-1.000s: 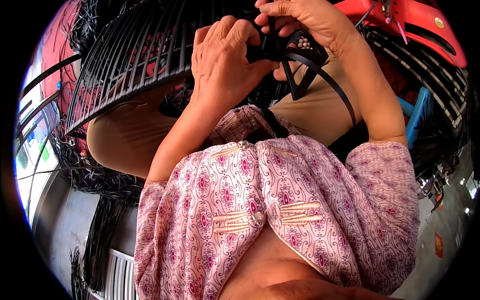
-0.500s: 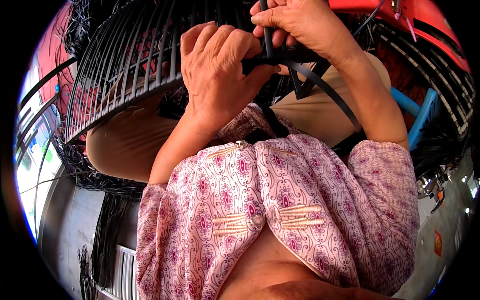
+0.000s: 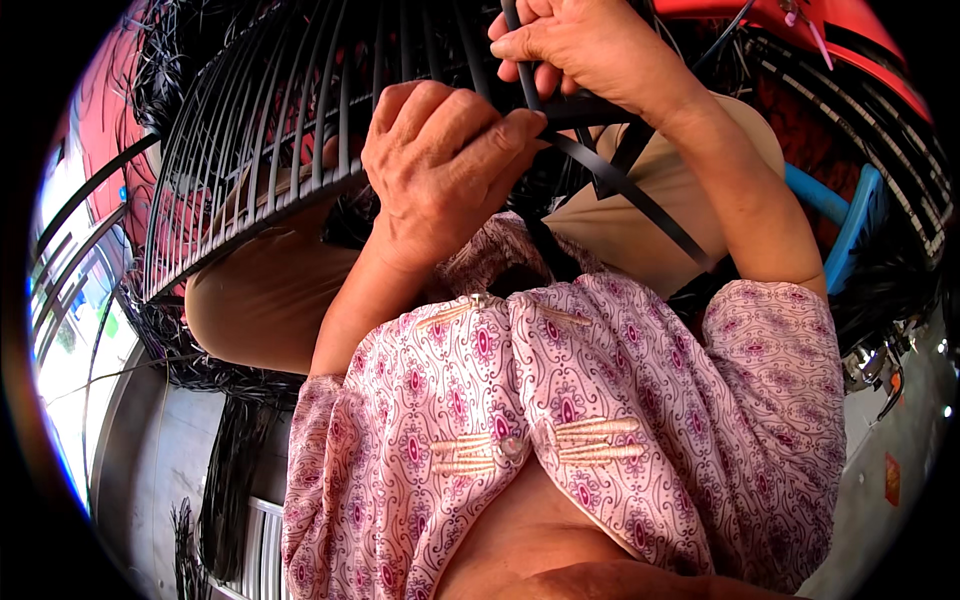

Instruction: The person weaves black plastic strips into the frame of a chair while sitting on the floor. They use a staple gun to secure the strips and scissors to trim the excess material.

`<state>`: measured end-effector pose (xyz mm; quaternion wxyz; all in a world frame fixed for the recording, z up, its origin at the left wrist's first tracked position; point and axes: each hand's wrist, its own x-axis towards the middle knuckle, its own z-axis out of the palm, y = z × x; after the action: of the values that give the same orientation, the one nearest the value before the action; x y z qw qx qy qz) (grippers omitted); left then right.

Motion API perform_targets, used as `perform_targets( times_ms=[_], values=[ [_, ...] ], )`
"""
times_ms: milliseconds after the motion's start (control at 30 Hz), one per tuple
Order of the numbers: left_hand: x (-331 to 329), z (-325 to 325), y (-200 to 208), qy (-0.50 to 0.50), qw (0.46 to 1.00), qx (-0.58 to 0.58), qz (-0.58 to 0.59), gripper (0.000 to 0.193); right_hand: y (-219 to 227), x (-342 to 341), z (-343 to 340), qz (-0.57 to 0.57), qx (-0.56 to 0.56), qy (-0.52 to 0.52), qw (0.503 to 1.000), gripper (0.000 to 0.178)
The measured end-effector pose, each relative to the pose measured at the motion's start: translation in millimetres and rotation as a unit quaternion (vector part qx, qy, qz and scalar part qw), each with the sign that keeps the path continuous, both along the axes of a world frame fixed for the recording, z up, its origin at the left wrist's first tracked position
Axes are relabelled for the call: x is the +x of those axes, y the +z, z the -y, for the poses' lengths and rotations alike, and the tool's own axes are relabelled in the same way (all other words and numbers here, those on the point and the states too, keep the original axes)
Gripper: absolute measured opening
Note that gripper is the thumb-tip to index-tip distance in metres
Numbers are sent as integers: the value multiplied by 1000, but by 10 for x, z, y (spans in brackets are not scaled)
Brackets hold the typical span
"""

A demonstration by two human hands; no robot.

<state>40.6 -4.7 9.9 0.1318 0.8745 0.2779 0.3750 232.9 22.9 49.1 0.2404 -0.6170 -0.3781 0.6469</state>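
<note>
Many flat black strips run side by side across a woven frame (image 3: 328,181), its wrapped edge bar lying above my lap. My left hand (image 3: 432,165) is closed over this bar, with thumb and forefinger pressed together where a black strip (image 3: 640,195) goes around it. The strip's loose tail curves down over my right thigh. Higher up and to the right, my right hand (image 3: 590,55) pinches an upright length of black strip between thumb and fingers. My left palm hides part of the bar.
Loose black strips lie in tangled heaps at the left and right. A blue plastic bar (image 3: 850,225) stands beyond my right elbow, near a red surface (image 3: 850,40) at the upper right. A white slatted piece (image 3: 262,545) is on the floor at lower left.
My left thumb has come up from below the bar to meet the forefinger at the strip. My right hand has shifted slightly left, still pinching. The strip's tail still hangs down.
</note>
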Motion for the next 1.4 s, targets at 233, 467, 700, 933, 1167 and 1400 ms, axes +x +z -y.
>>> perform_targets(
  times_ms=[233, 467, 700, 933, 1167, 1400],
  values=[
    [4, 29, 43, -13, 1000, -9, -17, 33, -50, 34, 10, -11, 8, 6, 1000, 11],
    [7, 46, 40, -10, 1000, -13, -19, 32, -31, 13, -18, 12, -6, 19, 1000, 11],
    [17, 50, 19, -12, 1000, 9, -12, 35, -53, 59, 26, -37, 31, 8, 999, 10],
    [69, -21, 33, -22, 1000, 8, -10, 20, -69, 62, -1, 32, 1, 45, 998, 23],
    [16, -65, 124, -42, 997, -50, -43, 35, -362, 804, -953, -98, -81, -154, 980, 19],
    [71, -70, 112, -49, 997, -56, -12, 35, -610, 1904, -3452, -81, 6, -253, 964, 20]
  ],
)
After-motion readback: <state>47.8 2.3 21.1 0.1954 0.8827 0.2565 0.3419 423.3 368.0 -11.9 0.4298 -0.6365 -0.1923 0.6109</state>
